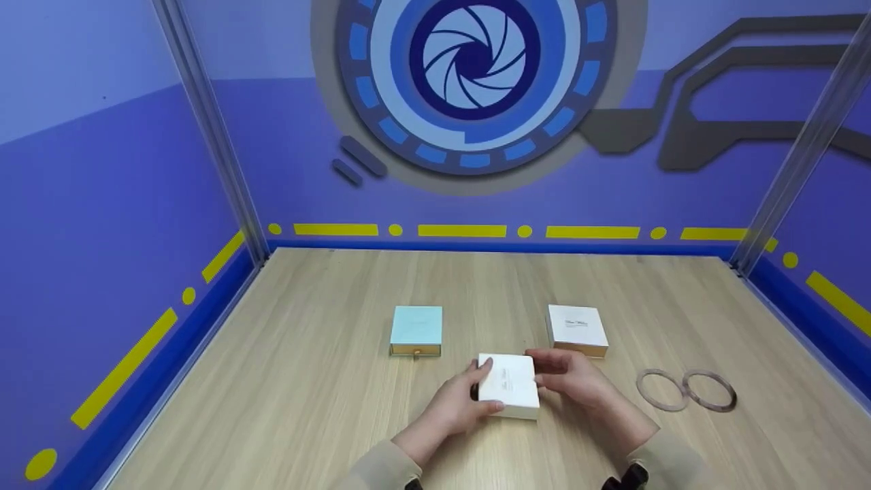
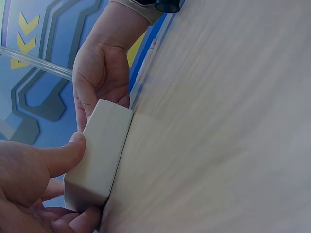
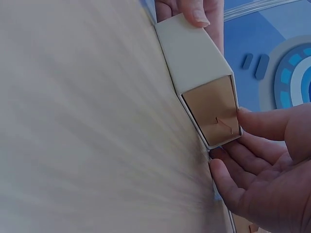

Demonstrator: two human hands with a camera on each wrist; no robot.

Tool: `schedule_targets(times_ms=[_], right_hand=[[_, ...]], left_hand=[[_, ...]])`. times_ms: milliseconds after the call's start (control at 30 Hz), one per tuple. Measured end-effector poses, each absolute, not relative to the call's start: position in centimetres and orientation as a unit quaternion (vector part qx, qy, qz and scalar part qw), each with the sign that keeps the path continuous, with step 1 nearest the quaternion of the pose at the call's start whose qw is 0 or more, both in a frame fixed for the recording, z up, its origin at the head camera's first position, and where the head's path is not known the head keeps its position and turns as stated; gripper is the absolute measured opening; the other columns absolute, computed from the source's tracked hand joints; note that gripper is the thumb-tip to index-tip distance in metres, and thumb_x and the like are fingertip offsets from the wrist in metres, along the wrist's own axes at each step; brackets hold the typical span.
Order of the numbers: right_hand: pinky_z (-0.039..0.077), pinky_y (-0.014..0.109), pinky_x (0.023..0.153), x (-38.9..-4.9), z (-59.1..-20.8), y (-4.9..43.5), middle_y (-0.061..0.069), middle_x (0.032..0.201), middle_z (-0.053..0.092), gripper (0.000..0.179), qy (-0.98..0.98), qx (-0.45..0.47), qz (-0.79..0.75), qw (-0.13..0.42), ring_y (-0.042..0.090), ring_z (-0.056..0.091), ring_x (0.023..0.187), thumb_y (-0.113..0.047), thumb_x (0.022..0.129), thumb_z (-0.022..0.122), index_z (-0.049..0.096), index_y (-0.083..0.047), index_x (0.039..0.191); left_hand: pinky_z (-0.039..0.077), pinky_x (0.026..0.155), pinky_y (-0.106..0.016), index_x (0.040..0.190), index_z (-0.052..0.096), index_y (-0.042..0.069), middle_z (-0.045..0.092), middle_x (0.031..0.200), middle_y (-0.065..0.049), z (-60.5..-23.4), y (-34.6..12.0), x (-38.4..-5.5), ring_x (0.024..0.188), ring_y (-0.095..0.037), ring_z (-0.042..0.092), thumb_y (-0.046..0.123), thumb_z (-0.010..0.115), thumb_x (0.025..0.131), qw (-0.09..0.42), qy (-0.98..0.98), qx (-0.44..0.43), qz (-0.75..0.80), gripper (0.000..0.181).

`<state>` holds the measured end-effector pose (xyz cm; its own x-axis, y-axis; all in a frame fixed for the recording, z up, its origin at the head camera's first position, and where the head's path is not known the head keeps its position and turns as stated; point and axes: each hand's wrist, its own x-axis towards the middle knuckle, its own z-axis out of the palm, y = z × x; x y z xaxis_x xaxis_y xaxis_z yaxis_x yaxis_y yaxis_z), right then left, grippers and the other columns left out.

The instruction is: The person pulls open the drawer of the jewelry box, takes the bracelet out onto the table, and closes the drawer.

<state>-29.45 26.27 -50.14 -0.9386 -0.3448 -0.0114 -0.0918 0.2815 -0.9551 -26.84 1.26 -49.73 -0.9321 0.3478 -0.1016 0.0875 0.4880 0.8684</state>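
A white drawer-style box [image 1: 507, 382] with small dark lettering lies on the table, turned so its tan drawer front [image 3: 210, 109] faces right. My left hand [image 1: 457, 403] grips its left end, thumb on top and fingers at the near side. At the drawer end is my right hand [image 1: 577, 381], its thumb touching the box's edge and its fingers loosely bent beside the corner. A thin ribbon pull [image 3: 224, 125] shows on the drawer front, not between the fingers. In the left wrist view the box's plain side [image 2: 99, 150] shows.
Farther back stand a light-blue drawer box [image 1: 416, 327] at left and another white box [image 1: 577, 327] at right. Two translucent bangles, a pale one [image 1: 642, 393] and a darker one [image 1: 732, 398], lie right of my right hand. Patterned walls [image 1: 286, 156] enclose the wooden table.
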Motion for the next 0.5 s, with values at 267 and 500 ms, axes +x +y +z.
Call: schedule_targets(times_ms=[267, 500], right_hand=[[0.057, 0.017, 0.084, -29.15, -49.87, 26.30, 0.032, 0.132, 0.065, 0.055, 0.799, -0.118, -0.582, 0.100, 0.026, 0.067, 0.118, -0.006, 0.090, 0.076, 0.055, 0.017, 0.136], [0.058, 0.020, 0.080, -28.68, -49.40, 26.05, 0.028, 0.121, 0.070, 0.050, 0.818, -0.104, -0.559, 0.085, 0.025, 0.069, 0.107, -0.004, 0.087, 0.079, 0.060, 0.015, 0.129]], left_hand=[[0.032, 0.125, -0.051, 0.157, 0.040, 0.005, 0.039, 0.163, -0.021, -50.06, 1.23, -27.16, 0.152, -0.038, 0.036, 0.016, 0.082, 0.087, 0.101, 0.847, 0.127, 0.506, 0.083], [0.039, 0.121, -0.047, 0.155, 0.040, -0.002, 0.044, 0.160, -0.021, -50.45, 1.06, -27.39, 0.150, -0.035, 0.041, 0.011, 0.079, 0.090, 0.085, 0.831, 0.107, 0.539, 0.077]])
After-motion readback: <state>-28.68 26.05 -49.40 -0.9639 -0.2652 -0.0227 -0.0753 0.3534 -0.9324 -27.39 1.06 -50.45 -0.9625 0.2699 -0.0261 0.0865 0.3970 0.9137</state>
